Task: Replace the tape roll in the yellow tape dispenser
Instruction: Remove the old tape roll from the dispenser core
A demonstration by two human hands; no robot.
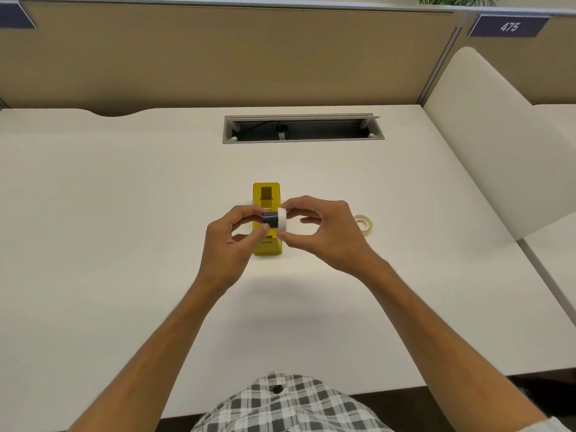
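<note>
On the white desk (pixel 124 213) the yellow tape dispenser (pixel 266 194) stands empty just beyond my hands. My left hand (pixel 230 241) pinches the dark hub (pixel 270 218); my right hand (pixel 324 232) grips the white tape roll (pixel 282 220), touching the hub. If I push crooked, the hub could jam or slip out. 1 thin, pale, nearly spent roll (pixel 363 224) lies right.

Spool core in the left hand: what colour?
Black, held against the white tape roll; head view.
</note>
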